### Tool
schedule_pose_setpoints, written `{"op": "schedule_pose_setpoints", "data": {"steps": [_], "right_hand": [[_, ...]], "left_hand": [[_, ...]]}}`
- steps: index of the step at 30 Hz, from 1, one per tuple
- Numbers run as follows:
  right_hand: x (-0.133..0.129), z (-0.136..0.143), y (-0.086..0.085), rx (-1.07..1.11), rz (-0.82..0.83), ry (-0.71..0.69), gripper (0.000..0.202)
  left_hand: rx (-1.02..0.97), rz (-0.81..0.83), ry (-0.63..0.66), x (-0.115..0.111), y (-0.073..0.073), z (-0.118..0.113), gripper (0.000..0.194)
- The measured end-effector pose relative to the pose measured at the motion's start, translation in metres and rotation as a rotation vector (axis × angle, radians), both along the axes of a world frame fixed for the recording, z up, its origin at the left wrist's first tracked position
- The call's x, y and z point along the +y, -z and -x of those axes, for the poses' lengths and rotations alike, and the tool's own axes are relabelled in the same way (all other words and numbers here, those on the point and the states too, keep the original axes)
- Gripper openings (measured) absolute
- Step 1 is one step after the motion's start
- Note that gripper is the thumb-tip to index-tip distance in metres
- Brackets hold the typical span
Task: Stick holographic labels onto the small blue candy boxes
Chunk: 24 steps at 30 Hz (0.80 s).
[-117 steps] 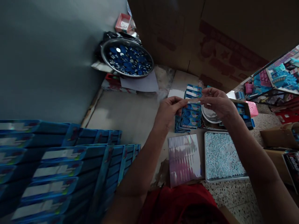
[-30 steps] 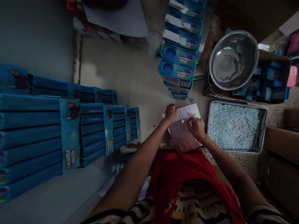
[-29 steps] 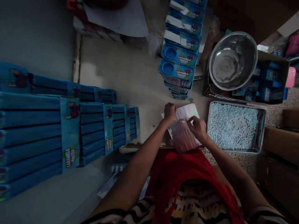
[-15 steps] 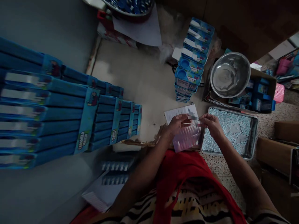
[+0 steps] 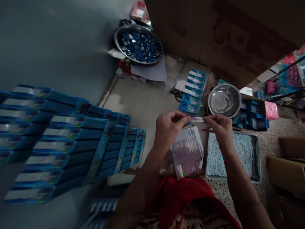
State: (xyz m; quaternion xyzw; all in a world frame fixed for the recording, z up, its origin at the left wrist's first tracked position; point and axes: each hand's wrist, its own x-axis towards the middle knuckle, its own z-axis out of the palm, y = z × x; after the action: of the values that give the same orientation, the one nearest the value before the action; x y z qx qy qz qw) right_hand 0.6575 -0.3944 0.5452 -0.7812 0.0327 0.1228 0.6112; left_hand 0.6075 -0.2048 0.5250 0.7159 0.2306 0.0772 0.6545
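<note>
A small pale, shiny strip (image 5: 197,119) is stretched level between my two hands. My left hand (image 5: 169,128) pinches one end between thumb and fingers, and my right hand (image 5: 221,128) pinches the other. Just below them lies a silvery-pink reflective sheet (image 5: 187,154) with rows of long shapes, perhaps stickers. Beyond the strip stands a row of blue boxes (image 5: 190,100) with white label areas, partly hidden by my hands. Under my right forearm is a metal tray (image 5: 257,165) holding many small pale-blue and white pieces.
Stacked blue boxes (image 5: 95,149) fill the left side. A bowl of blue pieces (image 5: 157,47) stands at the back. At the right are a steel bowl (image 5: 224,101), a carton with blue containers (image 5: 256,111) and cardboard boxes (image 5: 284,171). A large cardboard box (image 5: 202,35) rises behind.
My view has tilted upward, showing more of the back bowl. Both hands have risen off the sheet toward the blue boxes, still pinching the strip, and the sheet is now more exposed.
</note>
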Motion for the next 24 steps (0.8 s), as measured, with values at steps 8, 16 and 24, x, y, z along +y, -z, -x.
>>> {"op": "schedule_pose_setpoints", "data": {"steps": [8,16,24], "right_hand": [[0.048,-0.069,0.001,-0.191,0.232,-0.039,0.021],[0.057,-0.069,0.012,-0.249,0.311,-0.061,0.021],[0.067,-0.072,0.007,-0.181,0.431,-0.032,0.018]], "left_hand": [[0.03,0.098,0.132,0.062,-0.006,-0.089,0.02],[0.048,0.212,0.191,0.077,0.007,-0.098,0.024],[0.085,0.268,0.167,0.08,0.023,-0.099,0.027]]}}
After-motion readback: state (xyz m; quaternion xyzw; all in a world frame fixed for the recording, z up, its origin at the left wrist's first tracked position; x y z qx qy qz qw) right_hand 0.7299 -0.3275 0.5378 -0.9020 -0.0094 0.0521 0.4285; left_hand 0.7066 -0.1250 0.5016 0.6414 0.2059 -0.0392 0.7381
